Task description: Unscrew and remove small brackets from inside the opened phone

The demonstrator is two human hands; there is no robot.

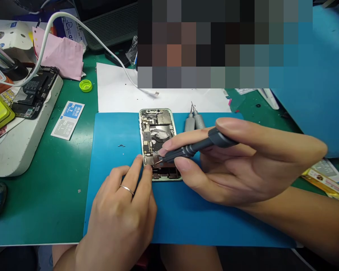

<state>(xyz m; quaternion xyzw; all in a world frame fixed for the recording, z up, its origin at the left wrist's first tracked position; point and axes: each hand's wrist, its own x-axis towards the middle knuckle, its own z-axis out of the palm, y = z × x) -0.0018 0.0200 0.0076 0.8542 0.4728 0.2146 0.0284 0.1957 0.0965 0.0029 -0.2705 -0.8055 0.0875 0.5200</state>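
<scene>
An opened smartphone (158, 137) lies flat with its circuit board and inner parts bare. My left hand (122, 207), with a ring on one finger, has its fingers stretched out and fingertips touching the phone's lower left edge. In my right hand (243, 165) is a dark precision screwdriver (192, 148), gripped between thumb and fingers with its end cap under the index finger. The screwdriver's thin tip meets the lower left part of the phone, by a silver metal plate (149, 160). My right fingers cover part of the phone's right side.
Under the phone is a blue mat (113, 143). Two grey-handled screwdrivers (194, 119) lie beyond it. A white cable (101, 43) arches over white paper (115, 90). At left are a label card (67, 120), a green cap (85, 86) and another opened phone (35, 92).
</scene>
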